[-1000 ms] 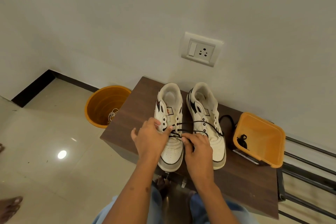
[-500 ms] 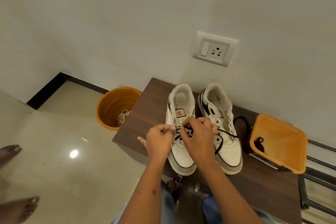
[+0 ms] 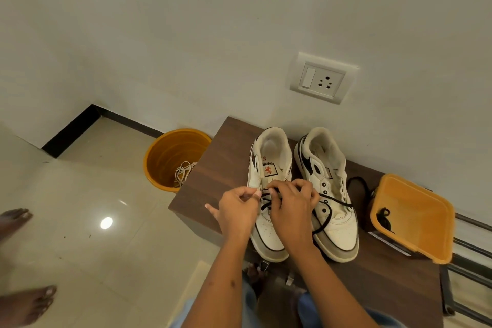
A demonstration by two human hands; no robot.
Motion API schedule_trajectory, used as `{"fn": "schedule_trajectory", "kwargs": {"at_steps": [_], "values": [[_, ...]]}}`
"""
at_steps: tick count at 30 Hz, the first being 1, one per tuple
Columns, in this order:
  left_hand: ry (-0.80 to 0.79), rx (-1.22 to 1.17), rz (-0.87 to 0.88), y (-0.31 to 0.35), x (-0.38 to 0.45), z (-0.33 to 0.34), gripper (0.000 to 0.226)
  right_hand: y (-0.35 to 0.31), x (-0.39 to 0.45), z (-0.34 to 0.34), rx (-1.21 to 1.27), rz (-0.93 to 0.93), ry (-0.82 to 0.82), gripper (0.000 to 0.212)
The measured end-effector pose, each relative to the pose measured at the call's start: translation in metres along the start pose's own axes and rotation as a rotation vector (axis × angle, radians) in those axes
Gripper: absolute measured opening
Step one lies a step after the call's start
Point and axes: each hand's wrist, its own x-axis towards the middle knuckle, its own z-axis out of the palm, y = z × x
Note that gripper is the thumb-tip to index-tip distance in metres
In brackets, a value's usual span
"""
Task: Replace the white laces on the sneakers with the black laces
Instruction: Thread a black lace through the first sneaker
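Note:
Two white sneakers with black trim stand side by side on a dark wooden table (image 3: pixel 226 157), toes toward me. Over the left sneaker (image 3: pixel 269 165), my left hand (image 3: pixel 238 208) pinches its left eyelet edge. My right hand (image 3: pixel 291 202) pinches the black lace (image 3: pixel 267 201) crossing its lower eyelets. That lace trails right across the right sneaker (image 3: pixel 332 194), whose eyelets show no lacing. A second black lace (image 3: pixel 384 214) lies in the orange tray (image 3: pixel 423 221) at the right. White laces (image 3: pixel 183 170) sit in the orange bucket (image 3: pixel 170 154).
The bucket stands on the tiled floor left of the table. A wall socket (image 3: pixel 322 81) is on the wall behind the sneakers. Another person's bare feet (image 3: pixel 26 303) are at the far left. A metal rack (image 3: pixel 471 253) lies right of the table.
My right hand has moved up from the toe area to the eyelets of the left sneaker, drawing the black lace with it. My left hand has shifted to the eyelet edge.

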Motion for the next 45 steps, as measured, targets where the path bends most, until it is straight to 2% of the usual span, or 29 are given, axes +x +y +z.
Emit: {"fn": "schedule_trajectory", "kwargs": {"at_steps": [9, 16, 26, 32, 45], "values": [[0.002, -0.044, -0.023, -0.001, 0.0, 0.0, 0.007, 0.0, 0.001, 0.004, 0.237, 0.156, -0.037, 0.013], [0.011, -0.027, -0.022, -0.001, 0.0, 0.002, 0.009, 0.002, 0.002, 0.007, 0.188, 0.174, -0.031, 0.019], [0.003, -0.024, -0.019, -0.001, 0.0, 0.001, 0.009, -0.001, 0.007, 0.003, 0.207, 0.165, -0.039, 0.016], [0.01, -0.043, -0.051, 0.0, -0.001, 0.001, 0.01, 0.0, 0.005, 0.002, 0.209, 0.194, 0.05, 0.019], [0.008, -0.074, -0.064, -0.002, 0.0, 0.003, 0.009, -0.005, 0.0, 0.007, 0.202, 0.228, 0.045, 0.026]]}}
